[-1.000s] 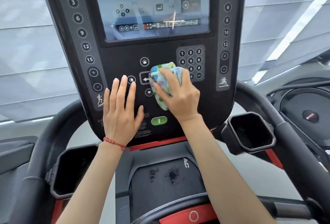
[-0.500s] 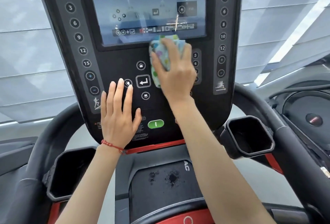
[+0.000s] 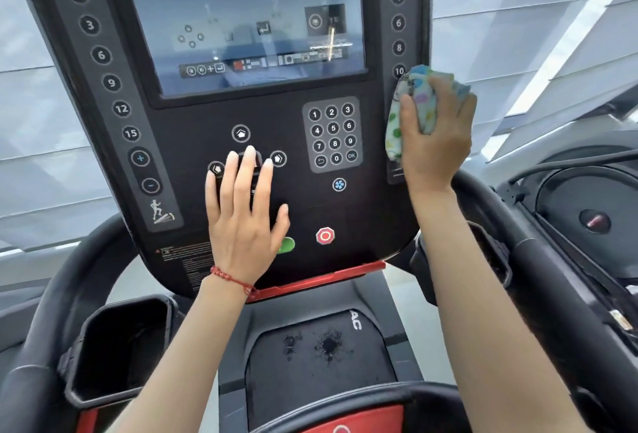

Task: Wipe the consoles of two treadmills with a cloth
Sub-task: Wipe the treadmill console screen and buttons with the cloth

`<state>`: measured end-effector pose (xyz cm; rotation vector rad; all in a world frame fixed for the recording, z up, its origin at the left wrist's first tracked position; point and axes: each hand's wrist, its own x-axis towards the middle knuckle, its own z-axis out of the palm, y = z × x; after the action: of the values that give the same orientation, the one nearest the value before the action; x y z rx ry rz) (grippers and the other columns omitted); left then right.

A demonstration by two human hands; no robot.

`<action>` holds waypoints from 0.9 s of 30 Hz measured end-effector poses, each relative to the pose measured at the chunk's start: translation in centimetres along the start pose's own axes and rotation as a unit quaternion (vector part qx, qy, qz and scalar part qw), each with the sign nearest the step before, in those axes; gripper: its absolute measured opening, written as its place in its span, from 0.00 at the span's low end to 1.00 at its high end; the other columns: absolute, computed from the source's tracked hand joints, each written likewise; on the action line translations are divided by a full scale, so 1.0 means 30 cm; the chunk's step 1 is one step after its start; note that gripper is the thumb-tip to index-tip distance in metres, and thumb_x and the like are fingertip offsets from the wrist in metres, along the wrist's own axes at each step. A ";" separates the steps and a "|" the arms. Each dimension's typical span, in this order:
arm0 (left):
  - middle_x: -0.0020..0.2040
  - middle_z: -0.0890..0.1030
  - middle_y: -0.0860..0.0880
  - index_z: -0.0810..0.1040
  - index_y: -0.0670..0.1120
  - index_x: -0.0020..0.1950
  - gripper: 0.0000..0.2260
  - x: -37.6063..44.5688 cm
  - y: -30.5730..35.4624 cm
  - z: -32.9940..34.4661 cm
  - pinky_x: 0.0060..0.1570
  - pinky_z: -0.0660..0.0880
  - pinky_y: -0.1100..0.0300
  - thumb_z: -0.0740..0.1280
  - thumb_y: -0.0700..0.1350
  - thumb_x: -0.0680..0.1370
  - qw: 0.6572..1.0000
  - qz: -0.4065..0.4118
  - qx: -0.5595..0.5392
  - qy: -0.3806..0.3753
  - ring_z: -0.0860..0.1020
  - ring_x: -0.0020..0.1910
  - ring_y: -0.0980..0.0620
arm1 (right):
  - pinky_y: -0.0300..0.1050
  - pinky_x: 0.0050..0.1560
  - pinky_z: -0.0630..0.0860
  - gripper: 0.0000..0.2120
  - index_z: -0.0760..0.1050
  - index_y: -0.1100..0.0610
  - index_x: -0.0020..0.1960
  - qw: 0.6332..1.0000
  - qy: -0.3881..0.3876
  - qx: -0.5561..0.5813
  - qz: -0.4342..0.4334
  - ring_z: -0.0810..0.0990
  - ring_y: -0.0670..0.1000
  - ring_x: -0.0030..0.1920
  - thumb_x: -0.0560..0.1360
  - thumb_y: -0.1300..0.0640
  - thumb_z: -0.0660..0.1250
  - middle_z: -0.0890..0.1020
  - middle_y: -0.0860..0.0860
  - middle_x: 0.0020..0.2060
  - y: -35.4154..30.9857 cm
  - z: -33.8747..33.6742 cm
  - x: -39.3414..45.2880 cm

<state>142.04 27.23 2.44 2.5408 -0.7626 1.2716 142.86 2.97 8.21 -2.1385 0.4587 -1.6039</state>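
A black treadmill console point(image 3: 193, 122) with a touchscreen point(image 3: 241, 18) and a number keypad point(image 3: 333, 134) fills the view. My right hand point(image 3: 436, 142) grips a bunched white cloth point(image 3: 397, 122) with coloured dots and presses it on the console's right button strip, just below the button marked 10. My left hand point(image 3: 245, 211) lies flat on the lower middle of the panel, fingers spread over the arrow buttons, partly covering the green start button point(image 3: 288, 245). A second treadmill's console point(image 3: 587, 218) shows at the right edge.
A red stop button point(image 3: 325, 236) sits right of my left hand. Black cup holders flank the console at lower left point(image 3: 117, 346) and right point(image 3: 490, 260). Curved black handrails point(image 3: 538, 260) run on both sides. Window blinds lie behind.
My right hand has carried the cloth from the centre of the panel up past the keypad and over to the right button strip. My left hand has slid slightly right and up on the panel.
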 end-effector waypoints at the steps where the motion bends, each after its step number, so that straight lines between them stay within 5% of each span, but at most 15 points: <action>1: 0.70 0.65 0.38 0.69 0.38 0.68 0.22 0.016 0.018 0.007 0.69 0.57 0.41 0.62 0.47 0.77 1.000 0.004 -0.005 0.000 0.62 0.70 0.39 | 0.46 0.37 0.78 0.13 0.70 0.51 0.55 1.000 -0.009 0.003 -0.012 0.73 0.48 0.47 0.74 0.47 0.66 0.78 0.60 0.47 -0.001 -0.001 -0.016; 9: 0.70 0.67 0.38 0.69 0.41 0.69 0.22 0.115 0.123 0.064 0.69 0.56 0.42 0.62 0.48 0.78 1.000 -0.002 -0.013 -0.002 0.61 0.71 0.40 | 0.42 0.29 0.78 0.15 0.73 0.54 0.55 0.975 -0.106 -0.015 -0.194 0.76 0.50 0.41 0.73 0.47 0.68 0.75 0.57 0.46 0.122 -0.127 -0.271; 15: 0.70 0.67 0.39 0.69 0.42 0.70 0.22 0.110 0.123 0.084 0.69 0.57 0.40 0.61 0.49 0.78 1.000 0.002 0.004 0.004 0.61 0.71 0.40 | 0.40 0.30 0.77 0.15 0.73 0.52 0.54 0.980 -0.094 -0.001 -0.178 0.77 0.51 0.37 0.72 0.45 0.67 0.70 0.52 0.47 0.126 -0.106 -0.251; 27: 0.71 0.67 0.39 0.69 0.41 0.70 0.23 0.178 0.112 0.076 0.69 0.57 0.40 0.62 0.49 0.78 1.000 -0.014 0.021 0.015 0.62 0.71 0.41 | 0.41 0.30 0.76 0.14 0.77 0.55 0.53 0.994 -0.044 0.056 -0.088 0.78 0.51 0.38 0.71 0.48 0.69 0.77 0.59 0.43 -0.063 0.076 0.166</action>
<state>144.48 21.58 5.09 2.5502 -0.6994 1.3260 146.46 2.41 12.73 -2.2046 0.1523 -1.5771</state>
